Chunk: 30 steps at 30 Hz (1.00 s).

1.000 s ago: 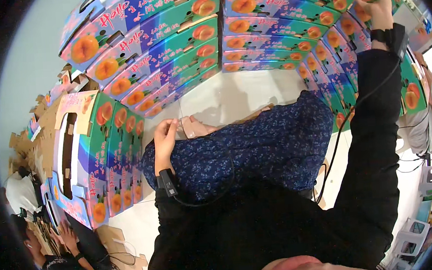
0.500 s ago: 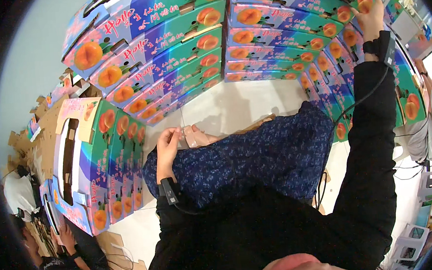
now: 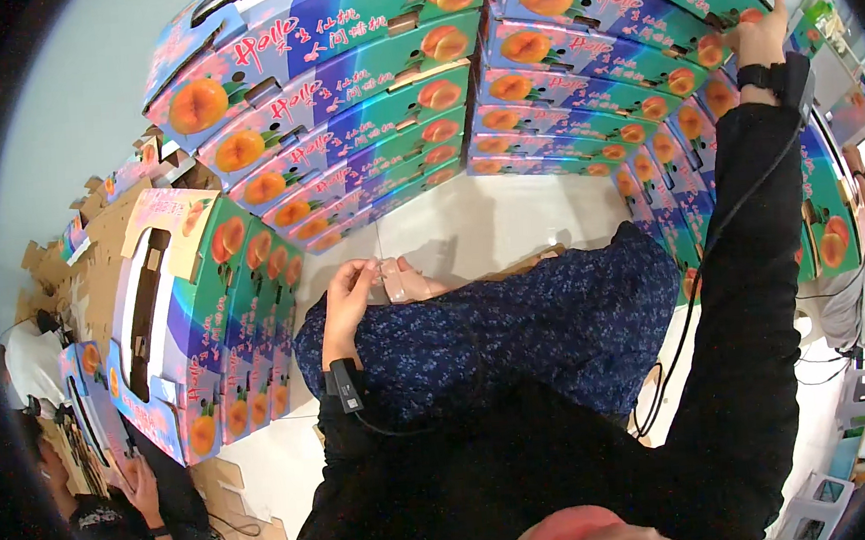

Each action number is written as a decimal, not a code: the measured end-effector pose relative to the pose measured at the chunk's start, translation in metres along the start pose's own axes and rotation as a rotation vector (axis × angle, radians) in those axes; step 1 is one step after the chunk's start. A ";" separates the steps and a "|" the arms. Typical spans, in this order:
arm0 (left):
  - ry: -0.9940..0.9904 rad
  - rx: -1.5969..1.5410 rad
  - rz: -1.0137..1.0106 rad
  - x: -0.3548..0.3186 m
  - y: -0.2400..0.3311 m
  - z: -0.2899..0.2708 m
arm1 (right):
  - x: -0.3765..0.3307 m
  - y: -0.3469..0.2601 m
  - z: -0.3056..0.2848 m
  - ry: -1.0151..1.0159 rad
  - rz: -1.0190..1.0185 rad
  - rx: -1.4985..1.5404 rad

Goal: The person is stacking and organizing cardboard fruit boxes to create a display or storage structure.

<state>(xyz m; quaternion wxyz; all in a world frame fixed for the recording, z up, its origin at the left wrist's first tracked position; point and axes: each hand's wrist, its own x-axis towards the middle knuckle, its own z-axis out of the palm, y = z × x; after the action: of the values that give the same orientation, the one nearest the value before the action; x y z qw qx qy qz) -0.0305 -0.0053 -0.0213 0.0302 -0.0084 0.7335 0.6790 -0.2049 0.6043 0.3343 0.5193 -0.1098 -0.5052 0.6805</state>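
— Fingers of our left hand (image 3: 346, 294) are pinched narrow on a small clear piece of tape or film (image 3: 390, 278), held at the upper edge of the blue flowered cloth (image 3: 517, 334) over our lap. They sat in much the same spot a second ago, so that hand has hardly shifted.

— And our right hand (image 3: 759, 38)?

— Up high and stretched out. Its fingers lie spread flat on the top fruit box (image 3: 655, 4) of the right-hand stack, pressing on it rather than closing round it. A second ago that hand was lower on the stack; we have climbed toward the upper corner.

— So what do we make of it?

— We judge that the right hand steadies or feels along the top carton while the left keeps the clear piece ready. The piece itself is still far from that box, down near our knees.

— Anything nearby?

— Another stack of the same printed boxes (image 3: 331, 107) stands in front, and a row of cartons on edge (image 3: 226, 325) to our left. Someone crouches at lower left (image 3: 128, 512).
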 end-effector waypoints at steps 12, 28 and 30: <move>0.013 0.000 -0.017 0.003 -0.006 -0.004 | 0.052 0.037 -0.022 -0.059 -0.325 -0.490; -0.034 -0.120 0.126 -0.014 0.018 0.000 | -0.199 -0.027 -0.108 -0.107 0.240 0.651; -0.144 -0.055 0.259 -0.028 0.033 -0.001 | -0.232 -0.018 -0.130 -0.132 0.098 0.579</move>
<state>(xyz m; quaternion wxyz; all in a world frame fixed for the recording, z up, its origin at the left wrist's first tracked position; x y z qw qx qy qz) -0.0048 -0.0048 0.0132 -0.0056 0.1343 0.7054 0.6960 -0.0053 0.4884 0.2008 0.4616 0.0631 -0.3167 0.8262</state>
